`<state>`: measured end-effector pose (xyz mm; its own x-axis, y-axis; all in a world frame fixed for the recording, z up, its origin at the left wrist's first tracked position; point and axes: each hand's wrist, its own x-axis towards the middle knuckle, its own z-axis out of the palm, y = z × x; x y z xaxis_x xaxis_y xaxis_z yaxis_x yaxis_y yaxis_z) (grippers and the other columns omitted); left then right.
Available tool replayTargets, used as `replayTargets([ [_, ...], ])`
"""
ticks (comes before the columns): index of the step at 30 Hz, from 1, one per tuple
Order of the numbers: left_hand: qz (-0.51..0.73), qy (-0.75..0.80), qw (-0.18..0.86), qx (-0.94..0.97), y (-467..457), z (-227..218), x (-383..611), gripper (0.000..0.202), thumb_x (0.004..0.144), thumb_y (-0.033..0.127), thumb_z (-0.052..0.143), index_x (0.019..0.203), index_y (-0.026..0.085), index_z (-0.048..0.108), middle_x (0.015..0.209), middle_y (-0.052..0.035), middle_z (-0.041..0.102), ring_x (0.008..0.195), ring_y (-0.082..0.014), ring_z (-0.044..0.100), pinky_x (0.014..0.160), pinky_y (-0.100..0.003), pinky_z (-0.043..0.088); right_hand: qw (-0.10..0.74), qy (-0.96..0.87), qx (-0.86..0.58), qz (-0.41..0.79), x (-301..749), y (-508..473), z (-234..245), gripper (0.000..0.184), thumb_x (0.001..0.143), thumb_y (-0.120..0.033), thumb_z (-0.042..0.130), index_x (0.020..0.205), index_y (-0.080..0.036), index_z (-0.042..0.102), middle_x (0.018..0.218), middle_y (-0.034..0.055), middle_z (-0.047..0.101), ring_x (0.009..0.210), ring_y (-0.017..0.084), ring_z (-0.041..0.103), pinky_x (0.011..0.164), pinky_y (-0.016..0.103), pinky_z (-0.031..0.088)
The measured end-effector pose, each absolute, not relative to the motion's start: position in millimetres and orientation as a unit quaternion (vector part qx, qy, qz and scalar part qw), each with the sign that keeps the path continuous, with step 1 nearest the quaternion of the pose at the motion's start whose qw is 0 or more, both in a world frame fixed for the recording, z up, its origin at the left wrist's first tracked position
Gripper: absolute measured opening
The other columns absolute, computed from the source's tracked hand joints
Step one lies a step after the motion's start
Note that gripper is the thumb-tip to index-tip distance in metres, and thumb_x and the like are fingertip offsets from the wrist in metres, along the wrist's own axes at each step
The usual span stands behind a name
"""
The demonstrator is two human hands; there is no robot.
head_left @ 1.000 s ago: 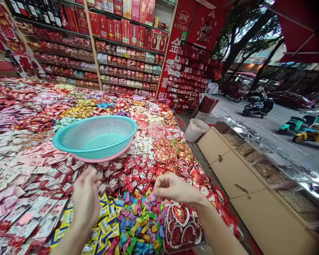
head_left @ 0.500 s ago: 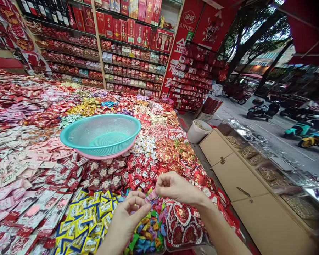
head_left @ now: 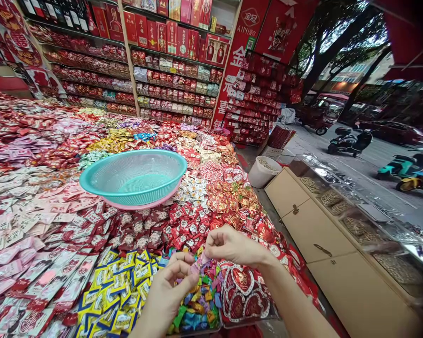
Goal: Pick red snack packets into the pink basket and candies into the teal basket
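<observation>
A small pink wrapped candy is pinched between my two hands. My left hand grips its lower left end with thumb and fingers. At its upper right end, my right hand closes thumb and forefinger on the wrapper. Below them lies a clear tray of colourful twist-wrapped candies. Red heart-shaped boxes fill the compartment to the right. Yellow-and-blue packets spread out left of my left hand.
A turquoise basket stands on the candy piles, over a pink rim. Shelves of red packets line the back. On the right are a tan cabinet with nut bins and a white bucket. Scooters stand on the street.
Both hands stay almost in place, still holding the pink candy, which looks slightly turned. The camera view shifts a little.
</observation>
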<state>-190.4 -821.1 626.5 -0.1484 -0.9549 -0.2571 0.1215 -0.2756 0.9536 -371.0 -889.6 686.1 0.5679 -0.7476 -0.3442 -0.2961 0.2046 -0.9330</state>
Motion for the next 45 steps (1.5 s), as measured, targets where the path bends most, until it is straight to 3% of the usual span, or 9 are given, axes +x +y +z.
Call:
replayTargets([
  [7,-0.618,-0.432,0.427,0.498,-820.6,624.4,-190.3,0.028,0.066,0.046,0.070,0.060,0.019,0.063,0.101,-0.0054,0.053,0.101,-0.0229,0.050,0.087,-0.032,0.039,0.657,0.423,-0.596,-0.185,-372.6,-891.2,681.5,0.014,0.070,-0.028,0.066,0.065,-0.015,0.063,0.052,-0.0072,0.047,0.050,0.006,0.033,0.050,0.025,0.022],
  [14,-0.598,-0.456,0.432,0.497,-819.9,621.0,-190.4,0.030,0.065,0.047,0.070,0.059,0.019,0.063,0.099,-0.0066,0.055,0.097,-0.0234,0.052,0.090,-0.034,0.039,0.654,0.419,-0.603,-0.183,-374.9,-889.7,682.9,0.025,0.070,-0.039,0.069,0.067,-0.015,0.063,0.053,-0.0070,0.047,0.052,0.006,0.035,0.052,0.025,0.025],
  [23,-0.543,-0.504,0.455,0.494,-820.5,628.9,-191.6,0.026,0.073,0.042,0.065,0.060,0.020,0.059,0.093,-0.0053,0.057,0.093,-0.0217,0.055,0.085,-0.033,0.042,0.651,0.409,-0.601,-0.220,-375.4,-881.7,691.7,0.032,0.073,-0.047,0.068,0.074,-0.016,0.060,0.062,-0.0043,0.053,0.054,0.006,0.038,0.052,0.024,0.026],
  [26,-0.330,-0.643,0.489,0.488,-824.0,623.8,-181.1,0.005,0.078,0.023,0.061,0.076,0.026,0.065,0.101,-0.0046,0.057,0.100,-0.0212,0.054,0.087,-0.034,0.043,0.635,0.441,-0.586,-0.243,-375.7,-877.8,691.1,0.035,0.073,-0.051,0.067,0.073,-0.017,0.059,0.058,-0.0061,0.049,0.050,0.005,0.036,0.048,0.023,0.024],
  [30,0.058,-0.775,0.513,0.363,-835.9,624.8,-159.5,0.051,0.067,-0.002,0.065,0.109,0.027,0.061,0.106,-0.0067,0.054,0.110,-0.0238,0.048,0.094,-0.040,0.041,0.630,0.472,-0.565,-0.246,-374.8,-867.7,690.3,0.042,0.075,-0.058,0.061,0.072,-0.016,0.062,0.059,-0.0019,0.056,0.051,0.007,0.044,0.047,0.023,0.027],
  [33,0.149,-0.793,0.490,0.329,-843.6,632.4,-150.9,0.051,0.063,-0.003,0.069,0.106,0.022,0.060,0.103,-0.0071,0.051,0.105,-0.0233,0.049,0.090,-0.038,0.045,0.667,0.451,-0.550,-0.220,-371.7,-858.7,689.9,0.042,0.074,-0.058,0.062,0.072,-0.016,0.064,0.059,-0.0006,0.059,0.049,0.007,0.046,0.047,0.023,0.029],
  [39,0.188,-0.775,0.511,0.321,-844.3,636.0,-152.9,0.045,0.060,-0.004,0.071,0.098,0.021,0.062,0.097,-0.0058,0.048,0.099,-0.0208,0.050,0.085,-0.036,0.049,0.704,0.441,-0.501,-0.242,-361.9,-847.8,687.3,0.031,0.067,-0.044,0.074,0.073,-0.016,0.064,0.060,-0.0024,0.060,0.049,0.006,0.044,0.048,0.022,0.028],
  [42,0.161,-0.771,0.520,0.330,-843.7,630.0,-154.4,0.053,0.059,-0.005,0.072,0.104,0.022,0.062,0.101,-0.0058,0.049,0.102,-0.0216,0.050,0.088,-0.037,0.048,0.672,0.449,-0.517,-0.280,-357.5,-844.6,687.4,0.029,0.068,-0.043,0.074,0.072,-0.016,0.063,0.061,-0.0030,0.056,0.054,0.007,0.044,0.052,0.023,0.030],
  [45,0.047,-0.763,0.521,0.380,-845.3,625.0,-156.3,0.057,0.067,-0.003,0.065,0.115,0.028,0.057,0.110,-0.0059,0.050,0.108,-0.0223,0.049,0.093,-0.039,0.044,0.604,0.457,-0.571,-0.316,-354.8,-840.6,686.7,0.024,0.075,-0.040,0.068,0.072,-0.016,0.063,0.064,-0.0028,0.055,0.058,0.008,0.042,0.054,0.024,0.031],
])
